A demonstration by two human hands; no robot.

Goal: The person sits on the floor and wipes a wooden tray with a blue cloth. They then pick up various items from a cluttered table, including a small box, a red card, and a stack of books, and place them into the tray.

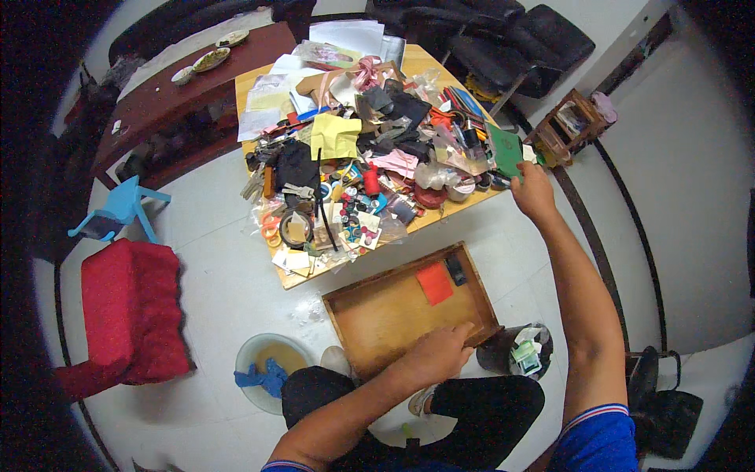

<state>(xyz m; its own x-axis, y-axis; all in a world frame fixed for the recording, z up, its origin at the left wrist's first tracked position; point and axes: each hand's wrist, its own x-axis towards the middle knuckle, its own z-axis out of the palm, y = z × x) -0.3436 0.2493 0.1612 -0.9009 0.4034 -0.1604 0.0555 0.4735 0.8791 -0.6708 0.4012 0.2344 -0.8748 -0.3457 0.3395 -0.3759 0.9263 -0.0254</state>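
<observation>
At the right corner of the wooden table, my right hand grips the lower edge of a green booklet. A small white paper shows just beyond the fingers. My left hand is at the near right part of a shallow wooden drawer, in front of my knees. Whether its fingers hold the drawer's rim is not plain. Inside the drawer lie a red square piece and a small black object.
Heaped on the table are yellow cloth, keys, black tape, orange-handled scissors and red thread. A basin with blue cloth stands left, a waste bin right. Farther left are a blue stool and a red-covered seat.
</observation>
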